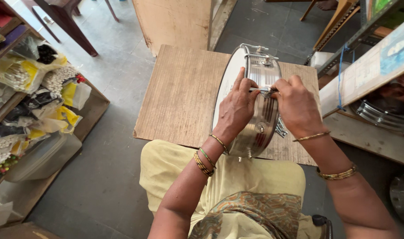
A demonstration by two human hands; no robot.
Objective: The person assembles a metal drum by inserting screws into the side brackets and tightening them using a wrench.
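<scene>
- Sitting over a low wooden board on the grey floor, I have a drum stood on its edge across the board's near right part, its white skin facing left and its shiny metal shell facing up and right.
- Stretching along my left are shelves stuffed with plastic bags of beads in white and yellow; a wooden shelf with more metal rims sits off to my right.
- My left forearm comes up from below, bangles at the wrist, and my left hand lies flat against the drum's skin side, fingers curled over the rim and the fingertips pinched on a thin metal rod at the top of the shell.
- My right hand arches over the shell from the other side, wrist bent down, fingers closed around the rod's other end, meeting my left hand there.
- Some small metal fittings lie on the board just beside the drum, under my right wrist.
</scene>
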